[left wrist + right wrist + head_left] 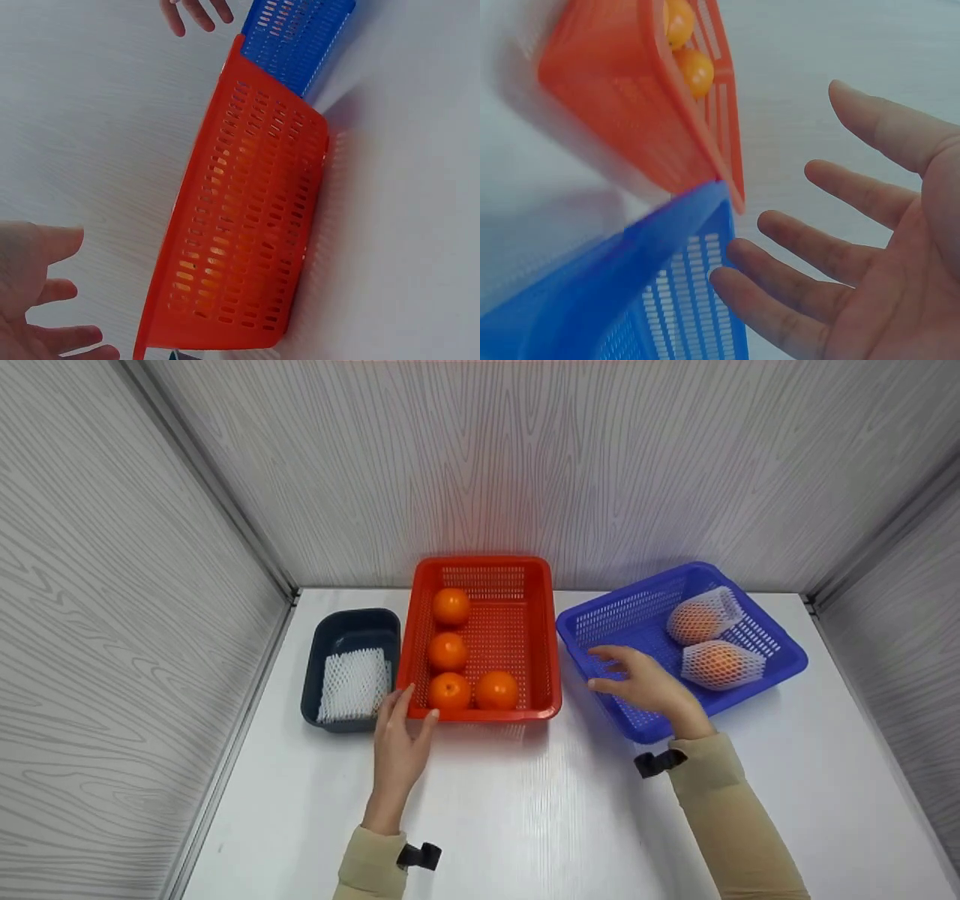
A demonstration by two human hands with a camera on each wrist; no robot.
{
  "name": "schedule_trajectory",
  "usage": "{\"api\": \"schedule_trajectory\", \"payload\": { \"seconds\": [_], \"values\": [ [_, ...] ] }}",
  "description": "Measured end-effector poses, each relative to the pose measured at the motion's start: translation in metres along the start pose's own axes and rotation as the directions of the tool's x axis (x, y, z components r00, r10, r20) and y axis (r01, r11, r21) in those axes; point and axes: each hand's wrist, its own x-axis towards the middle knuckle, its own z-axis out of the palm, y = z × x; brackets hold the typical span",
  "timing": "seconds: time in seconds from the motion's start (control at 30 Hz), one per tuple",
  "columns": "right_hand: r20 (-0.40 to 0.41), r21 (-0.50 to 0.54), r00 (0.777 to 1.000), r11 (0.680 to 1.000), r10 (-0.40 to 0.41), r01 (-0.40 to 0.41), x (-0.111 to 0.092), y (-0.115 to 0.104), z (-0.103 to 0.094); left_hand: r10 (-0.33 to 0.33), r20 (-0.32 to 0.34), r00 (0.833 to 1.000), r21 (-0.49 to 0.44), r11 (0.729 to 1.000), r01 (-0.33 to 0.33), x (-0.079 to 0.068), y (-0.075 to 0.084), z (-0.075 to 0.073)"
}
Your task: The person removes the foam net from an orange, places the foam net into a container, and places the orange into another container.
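My left hand [401, 742] hovers by the front left corner of a red basket [480, 714], fingers spread and nothing in them. Inside that basket lie several bare oranges [451, 606], most along its left side. My right hand [643, 682] reaches over the left part of a blue basket [600, 601], its fingers apart and holding nothing, as the right wrist view also shows. Two oranges in white foam net sleeves [724, 666] rest at the right side of the blue basket.
A dark bin [352, 619] with a stack of white foam net sleeves [354, 684] stands left of the red basket. The white table [510, 810] meets grey wood-grain panels at the back and both sides. The blue basket sits at an angle.
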Motion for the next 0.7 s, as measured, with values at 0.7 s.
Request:
{"api": "schedule_trajectory", "payload": {
  "seconds": [0.7],
  "values": [
    [-0.050, -0.036, 0.973, 0.973, 0.227, -0.229, -0.008, 0.055, -0.067, 0.235, 0.166, 0.958, -0.075, 0.971, -0.225, -0.027, 0.047, 0.053]
  ]
}}
